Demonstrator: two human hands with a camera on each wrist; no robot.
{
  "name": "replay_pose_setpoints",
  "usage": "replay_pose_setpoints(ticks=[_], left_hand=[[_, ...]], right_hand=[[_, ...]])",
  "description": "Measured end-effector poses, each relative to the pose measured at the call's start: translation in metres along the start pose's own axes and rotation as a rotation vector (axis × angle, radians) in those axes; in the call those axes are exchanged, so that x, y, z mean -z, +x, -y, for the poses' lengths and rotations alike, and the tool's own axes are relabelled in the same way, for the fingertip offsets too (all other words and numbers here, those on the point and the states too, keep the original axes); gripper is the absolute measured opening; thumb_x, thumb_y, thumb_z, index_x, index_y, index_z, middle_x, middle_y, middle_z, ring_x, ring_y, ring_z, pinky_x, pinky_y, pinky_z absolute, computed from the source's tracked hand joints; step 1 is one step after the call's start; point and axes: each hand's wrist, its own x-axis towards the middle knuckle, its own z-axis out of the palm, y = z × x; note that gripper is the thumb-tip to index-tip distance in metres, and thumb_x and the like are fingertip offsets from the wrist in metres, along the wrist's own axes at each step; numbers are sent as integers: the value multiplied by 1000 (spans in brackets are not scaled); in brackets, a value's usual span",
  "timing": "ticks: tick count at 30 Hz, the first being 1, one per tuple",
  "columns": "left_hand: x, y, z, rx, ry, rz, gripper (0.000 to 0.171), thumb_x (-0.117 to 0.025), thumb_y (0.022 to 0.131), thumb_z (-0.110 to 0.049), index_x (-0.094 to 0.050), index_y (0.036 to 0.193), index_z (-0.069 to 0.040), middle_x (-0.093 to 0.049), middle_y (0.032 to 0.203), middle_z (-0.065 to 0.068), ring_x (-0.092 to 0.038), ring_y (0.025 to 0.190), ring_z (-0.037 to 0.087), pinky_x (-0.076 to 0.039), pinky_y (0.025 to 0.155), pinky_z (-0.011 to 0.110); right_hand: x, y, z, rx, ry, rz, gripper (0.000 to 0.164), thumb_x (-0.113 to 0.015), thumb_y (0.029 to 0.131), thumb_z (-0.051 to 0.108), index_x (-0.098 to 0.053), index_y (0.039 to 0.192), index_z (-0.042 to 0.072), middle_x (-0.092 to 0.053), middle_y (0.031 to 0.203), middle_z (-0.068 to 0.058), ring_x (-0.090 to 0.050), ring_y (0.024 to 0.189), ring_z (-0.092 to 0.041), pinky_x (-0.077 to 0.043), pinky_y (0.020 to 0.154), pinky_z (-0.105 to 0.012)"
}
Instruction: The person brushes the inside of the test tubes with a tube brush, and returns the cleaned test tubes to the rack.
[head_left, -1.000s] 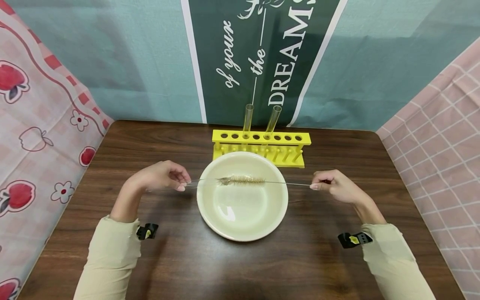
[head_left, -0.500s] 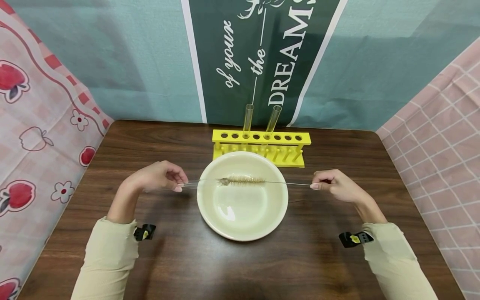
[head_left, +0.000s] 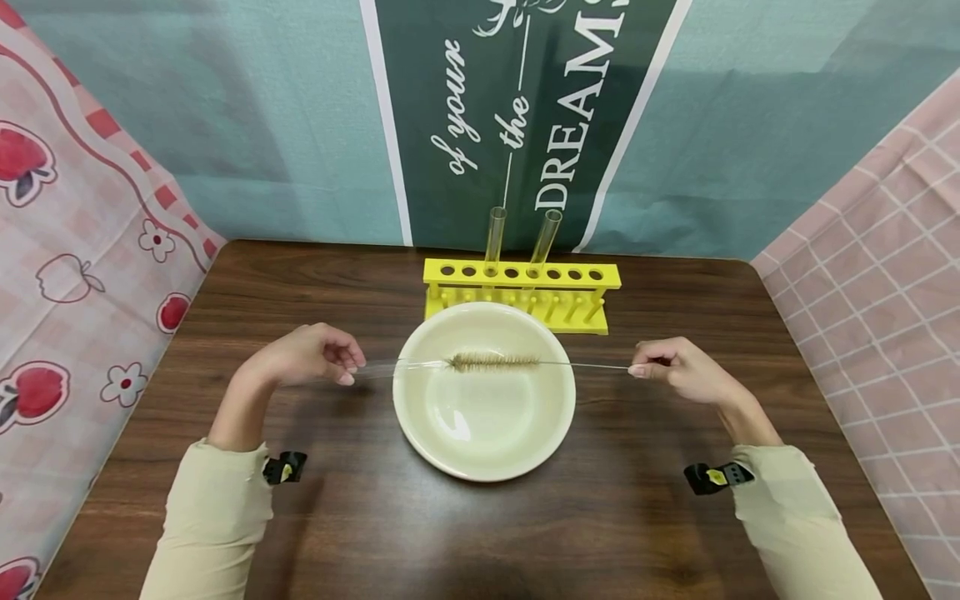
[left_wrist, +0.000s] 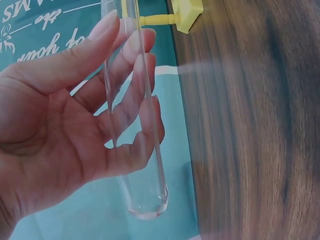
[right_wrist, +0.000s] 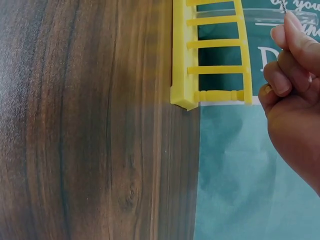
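My left hand (head_left: 315, 354) holds a clear glass test tube (left_wrist: 142, 195) lying nearly level, its mouth pointing right over the bowl. In the left wrist view the thumb and fingers curl round the tube, and its rounded end juts out below them. My right hand (head_left: 678, 367) pinches the thin wire handle of a test tube brush (head_left: 495, 361). Its tan bristles hang above the cream bowl (head_left: 483, 471). The brush tip is at the tube's mouth; whether it is still slightly inside cannot be made out.
Behind the bowl stands a yellow test tube rack (head_left: 525, 272) with two upright glass tubes, one of them this tube (head_left: 496, 237). All of it is on a dark wooden table (head_left: 480, 542). Patterned cloths hang at the back and both sides.
My left hand has drawn the test tube a little to the left. My right hand and the brush have shifted slightly right, so the bristles sit farther right over the bowl.
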Motion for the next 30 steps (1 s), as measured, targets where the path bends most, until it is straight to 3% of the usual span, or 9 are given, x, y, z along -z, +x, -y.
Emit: replay_pose_setpoints(ticks=[20, 30], left_hand=[[-4, -1, 1, -70, -4, 12, 16, -69, 78, -2, -64, 93, 0, -61, 83, 6, -55, 76, 18, -47, 67, 31], [-7, 2, 2, -26, -5, 8, 15, -69, 77, 1, -64, 91, -2, -60, 79, 4, -54, 74, 18, -47, 65, 30]], right_hand=[[-5, 3, 1, -6, -3, 3, 27, -56, 83, -12, -62, 73, 13, -51, 68, 3, -41, 57, -17, -38, 52, -32], [-10, 4, -4, -5, 19, 7, 28, -56, 83, -12, -61, 72, 13, -51, 68, 3, -42, 57, -11, -38, 51, -28]])
